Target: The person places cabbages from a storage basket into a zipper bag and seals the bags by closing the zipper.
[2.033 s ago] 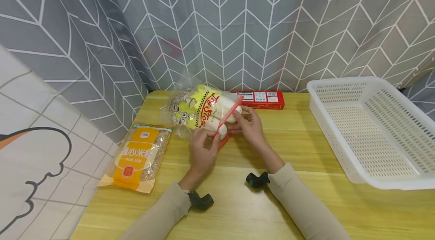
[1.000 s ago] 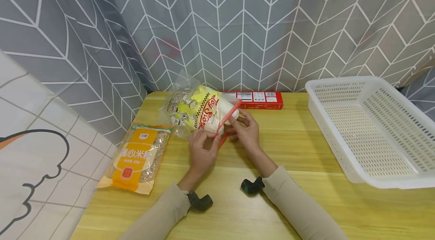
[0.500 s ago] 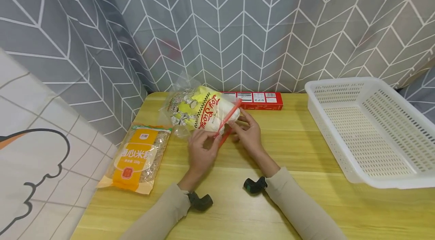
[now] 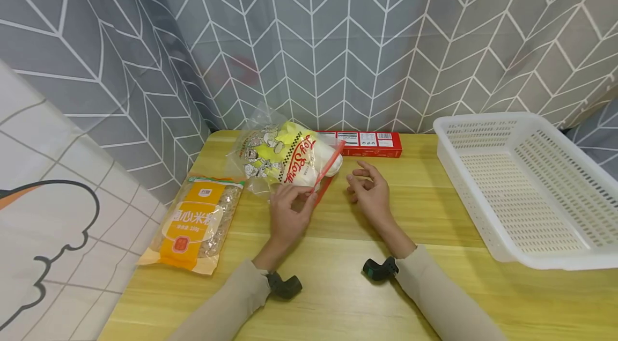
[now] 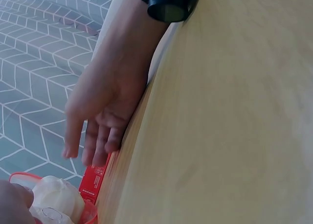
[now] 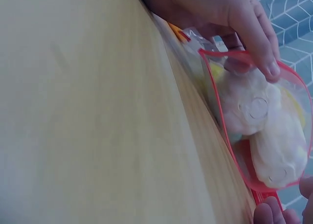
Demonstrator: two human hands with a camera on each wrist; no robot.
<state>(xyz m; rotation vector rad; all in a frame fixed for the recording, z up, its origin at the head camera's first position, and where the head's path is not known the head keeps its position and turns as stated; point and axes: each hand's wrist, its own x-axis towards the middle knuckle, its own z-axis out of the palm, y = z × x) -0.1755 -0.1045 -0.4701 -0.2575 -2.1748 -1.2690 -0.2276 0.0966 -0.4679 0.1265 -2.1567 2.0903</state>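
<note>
A clear zip bag [image 4: 299, 161] with a red-edged mouth and "Toy Story" print lies at the back of the table, its mouth facing right. Inside are two white, round-ended bundles [image 6: 279, 155] and something yellow. My left hand [image 4: 289, 217] pinches the near corner of the red edge; in the right wrist view the mouth gapes below that hand's fingers. My right hand [image 4: 372, 193] hovers just right of the mouth, apart from it, fingers loosely bent and holding nothing. The left wrist view shows the right hand [image 5: 105, 104] beyond the bag mouth.
A flat orange-and-clear food packet [image 4: 195, 223] lies left of the bag. Behind the bag is a long red box [image 4: 372, 143] against the grey patterned curtain. A white perforated plastic basket [image 4: 526, 199] stands on the right side of the wooden table [image 4: 333, 287].
My right hand has let go of the bag's red edge and moved right, away from it. The left hand keeps its pinch on the near corner, almost unmoved.
</note>
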